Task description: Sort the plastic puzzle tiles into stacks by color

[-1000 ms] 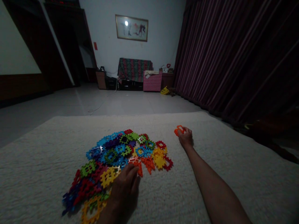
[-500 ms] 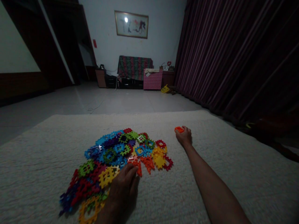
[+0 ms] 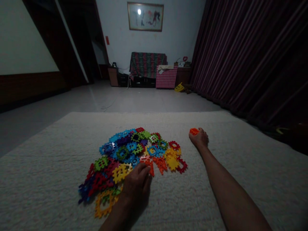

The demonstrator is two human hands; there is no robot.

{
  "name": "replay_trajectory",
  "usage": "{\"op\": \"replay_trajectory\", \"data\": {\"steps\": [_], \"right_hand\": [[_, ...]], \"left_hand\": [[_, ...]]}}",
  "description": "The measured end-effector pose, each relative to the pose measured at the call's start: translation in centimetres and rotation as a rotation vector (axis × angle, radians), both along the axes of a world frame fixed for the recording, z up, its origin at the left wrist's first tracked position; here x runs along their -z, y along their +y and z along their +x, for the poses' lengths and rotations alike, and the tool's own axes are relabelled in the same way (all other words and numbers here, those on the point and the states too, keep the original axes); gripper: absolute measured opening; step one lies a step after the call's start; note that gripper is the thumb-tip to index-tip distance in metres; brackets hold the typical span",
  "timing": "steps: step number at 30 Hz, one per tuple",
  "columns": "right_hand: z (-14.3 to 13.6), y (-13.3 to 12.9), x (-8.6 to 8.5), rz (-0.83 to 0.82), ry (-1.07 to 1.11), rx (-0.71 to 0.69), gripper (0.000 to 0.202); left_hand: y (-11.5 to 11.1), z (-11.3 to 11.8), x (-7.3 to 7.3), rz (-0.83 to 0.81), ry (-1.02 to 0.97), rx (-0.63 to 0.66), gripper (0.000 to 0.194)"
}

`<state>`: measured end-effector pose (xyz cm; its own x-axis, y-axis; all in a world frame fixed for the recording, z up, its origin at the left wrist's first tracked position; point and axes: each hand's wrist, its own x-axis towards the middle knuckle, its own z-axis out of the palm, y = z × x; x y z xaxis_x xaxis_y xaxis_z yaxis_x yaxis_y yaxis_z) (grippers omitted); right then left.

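Observation:
A heap of colourful notched plastic building pieces lies on a pale quilted cover [image 3: 180, 199]. At its near edge, the closed fingers of my left hand [image 3: 138, 179] grip an orange triangular building piece [image 3: 150, 166]. Just right of that lies another orange triangular piece [image 3: 160, 164]. Yellow building pieces [image 3: 172, 160] sit farther right, beside a red frame piece [image 3: 183, 165]. Out past the heap on the right, my right hand [image 3: 200, 138] is closed around orange building pieces [image 3: 193, 131]; how many is unclear. A yellow window piece [image 3: 122, 172] lies by my left hand.
The cover ends at a tiled floor [image 3: 144, 101]. Against the far wall stand a cloth-draped item [image 3: 148, 65] and a red checked cloth [image 3: 166, 78]. A dark curtain [image 3: 231, 54] hangs along the right side. A thin cable [image 3: 109, 106] lies on the floor.
The view has turned slightly left and down, so the whole scene sits farther right and higher. Both hands keep nearly the same places beside the heap, their holds unchanged.

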<state>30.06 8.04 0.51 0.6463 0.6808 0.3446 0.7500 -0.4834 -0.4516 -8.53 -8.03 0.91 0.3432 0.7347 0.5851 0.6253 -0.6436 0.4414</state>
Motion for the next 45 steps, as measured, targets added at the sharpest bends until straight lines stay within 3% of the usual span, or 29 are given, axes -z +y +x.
{"op": "replay_trajectory", "data": {"steps": [7,12,18,24,29,34,40,45], "right_hand": [[-0.1,-0.1,-0.1,0.009,0.033,0.018,0.07],[-0.4,-0.9,0.2,0.154,0.017,-0.058,0.083],[-1.3,-3.8,0.7,0.297,0.12,-0.071,0.076],[-5.1,-8.0,0.6,0.3,0.185,-0.125,0.073],[-8.9,-11.0,0.8,0.334,0.323,-0.256,0.069],[-12.2,-13.5,1.5,0.396,0.429,-0.404,0.062],[-14.7,-14.7,1.6,0.359,0.198,-0.609,0.046],[-14.9,-14.6,1.7,0.264,0.025,-0.656,0.036]], "left_hand": [[-0.3,0.2,-0.5,-0.009,-0.013,-0.015,0.018],[-0.5,0.3,-0.9,-0.036,-0.023,-0.002,0.02],[-0.2,0.1,-0.5,-0.025,0.003,-0.018,0.019],[0.3,0.0,0.2,-0.003,0.041,-0.023,0.018],[0.5,0.1,0.6,0.016,0.067,-0.036,0.018],[0.6,0.4,0.5,0.051,0.078,0.044,0.024],[1.0,0.4,0.6,0.032,0.162,0.102,0.018],[0.9,0.5,0.8,0.03,0.15,0.078,0.018]]}}
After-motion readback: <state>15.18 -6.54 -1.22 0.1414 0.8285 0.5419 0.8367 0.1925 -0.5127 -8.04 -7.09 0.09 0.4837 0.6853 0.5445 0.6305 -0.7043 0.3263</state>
